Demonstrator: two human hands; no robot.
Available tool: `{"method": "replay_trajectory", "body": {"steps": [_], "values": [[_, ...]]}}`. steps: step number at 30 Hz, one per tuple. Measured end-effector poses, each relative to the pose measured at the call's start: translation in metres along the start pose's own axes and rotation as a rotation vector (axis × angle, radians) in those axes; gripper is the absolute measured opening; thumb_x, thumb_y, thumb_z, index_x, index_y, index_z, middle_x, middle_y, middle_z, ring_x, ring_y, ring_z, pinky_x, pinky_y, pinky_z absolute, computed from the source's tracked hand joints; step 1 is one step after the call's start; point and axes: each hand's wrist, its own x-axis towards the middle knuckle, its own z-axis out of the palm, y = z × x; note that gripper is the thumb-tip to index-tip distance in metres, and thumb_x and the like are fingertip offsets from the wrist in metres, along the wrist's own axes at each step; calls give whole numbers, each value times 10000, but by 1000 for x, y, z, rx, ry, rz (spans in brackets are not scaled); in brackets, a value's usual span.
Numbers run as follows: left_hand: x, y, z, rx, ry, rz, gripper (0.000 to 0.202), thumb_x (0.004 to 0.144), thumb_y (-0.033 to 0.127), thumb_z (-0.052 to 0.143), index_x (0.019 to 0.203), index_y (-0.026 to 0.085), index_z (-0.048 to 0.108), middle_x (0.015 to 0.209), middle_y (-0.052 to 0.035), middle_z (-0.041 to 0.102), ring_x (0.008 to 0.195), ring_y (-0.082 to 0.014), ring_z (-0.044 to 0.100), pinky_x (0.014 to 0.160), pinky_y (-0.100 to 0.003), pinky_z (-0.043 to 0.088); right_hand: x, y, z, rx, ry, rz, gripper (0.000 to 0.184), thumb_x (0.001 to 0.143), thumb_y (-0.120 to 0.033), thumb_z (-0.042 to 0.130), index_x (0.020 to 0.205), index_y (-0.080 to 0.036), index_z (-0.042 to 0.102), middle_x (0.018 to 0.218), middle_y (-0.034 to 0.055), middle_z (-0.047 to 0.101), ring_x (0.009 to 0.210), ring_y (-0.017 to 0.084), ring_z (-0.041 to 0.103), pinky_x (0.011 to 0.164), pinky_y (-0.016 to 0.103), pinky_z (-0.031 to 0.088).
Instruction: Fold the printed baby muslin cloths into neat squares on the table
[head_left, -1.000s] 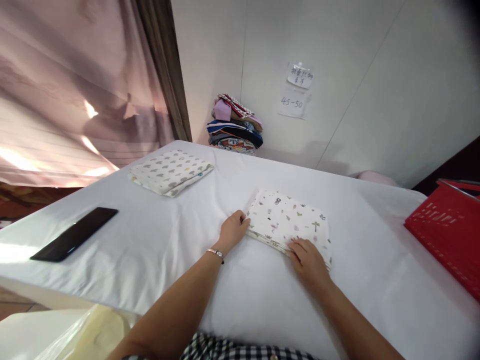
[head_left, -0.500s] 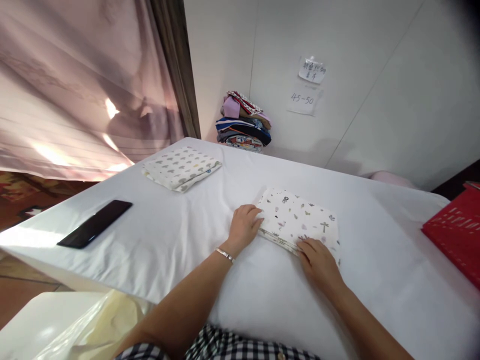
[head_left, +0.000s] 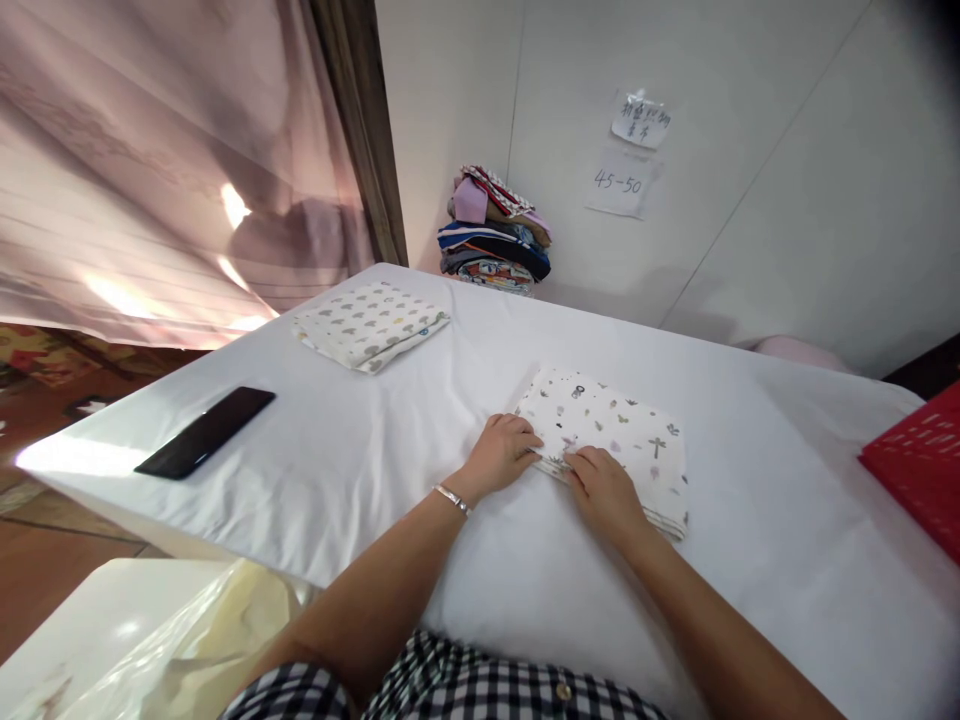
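A folded white cloth (head_left: 622,428) with small plant and animal prints lies flat on the white-covered table (head_left: 360,440). At its near left corner, my left hand (head_left: 501,452) has its fingers curled over the edge, thumb low. My right hand (head_left: 604,492) grips the same near edge a short way to the right, fingertips on top and the thumb mostly hidden. The layered folds show along the near right edge. Farther left rests another folded white cloth (head_left: 371,325) with grey cloud-like prints, apart from both hands.
A dark phone-like slab (head_left: 206,432) lies near the table's left edge. Stacked folded fabrics (head_left: 495,235) stand beyond the far edge by the wall. To the right is a red plastic basket (head_left: 919,470). A white stool (head_left: 97,620) with a yellowish plastic bag (head_left: 225,640) sits at lower left.
My right hand has slid left along the cloth's near edge, closer to my left hand. The near right corner of the cloth is now uncovered. The view has shifted slightly.
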Motion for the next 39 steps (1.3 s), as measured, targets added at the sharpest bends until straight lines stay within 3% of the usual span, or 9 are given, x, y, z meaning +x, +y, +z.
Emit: {"method": "replay_trajectory", "body": {"steps": [5, 10, 17, 22, 26, 30, 33, 36, 39], "values": [[1, 2, 2, 33, -12, 17, 197, 872, 266, 480, 872, 249, 676, 886, -30, 613, 896, -169, 506, 877, -353, 325, 1, -1, 2, 13, -17, -1, 169, 884, -182, 427, 873, -187, 596, 829, 54, 572, 775, 181, 505, 648, 286, 385], [1, 3, 3, 23, -14, 7, 243, 888, 236, 429, 884, 242, 672, 884, -41, 619, 897, -171, 509, 896, -368, 322, -2, -1, 4, 27, 12, -12, 171, 879, -189, 429, 878, -188, 600, 828, 52, 571, 777, 181, 505, 665, 291, 381], [-3, 5, 2, 59, 21, 10, 184, 821, 242, 541, 969, 263, 648, 916, -20, 615, 947, -177, 511, 1025, -428, 224, -3, -6, 6, 45, 2, -8, 189, 890, -194, 416, 923, -183, 602, 853, 66, 568, 791, 193, 494, 691, 316, 399], [-6, 5, 0, 76, 34, -1, 216, 857, 186, 459, 931, 252, 652, 914, -28, 619, 933, -173, 518, 1023, -439, 237, -18, 5, -11, 27, -23, -51, 217, 884, -166, 404, 965, -180, 605, 888, 74, 584, 806, 194, 515, 715, 338, 436], [-9, 4, -4, -32, 42, -25, 186, 849, 200, 470, 867, 239, 651, 916, -20, 631, 919, -161, 536, 985, -394, 308, -57, 33, -34, 26, -23, -7, 217, 892, -182, 409, 944, -202, 619, 892, 69, 601, 801, 189, 544, 702, 338, 466], [-3, -2, -8, -145, 166, -190, 216, 857, 297, 461, 751, 217, 631, 882, -34, 634, 896, -165, 554, 870, -321, 411, -103, 65, -49, 95, 92, 213, 193, 885, -297, 452, 888, -223, 630, 930, 72, 618, 845, 205, 580, 705, 340, 491], [12, -10, -8, -145, 247, -409, 250, 853, 384, 453, 936, 214, 615, 1020, -48, 616, 925, -172, 559, 819, -291, 436, -120, 79, -50, 292, 104, 542, 261, 870, -409, 455, 982, -230, 609, 924, 64, 634, 773, 192, 607, 610, 299, 502], [30, -16, -5, -138, 79, -647, 423, 825, 457, 475, 1160, 205, 529, 1114, -69, 598, 912, -188, 580, 780, -291, 440, -116, 79, -45, 547, -22, 813, 476, 848, -489, 451, 1238, -218, 472, 778, 18, 638, 605, 164, 594, 533, 277, 484], [40, -16, 0, -85, -49, -728, 461, 823, 445, 473, 1201, 182, 502, 1142, -98, 595, 991, -226, 564, 819, -309, 416, -97, 79, -37, 718, -127, 950, 673, 818, -506, 473, 1389, -210, 272, 737, -11, 618, 527, 143, 561, 496, 262, 457]]}}
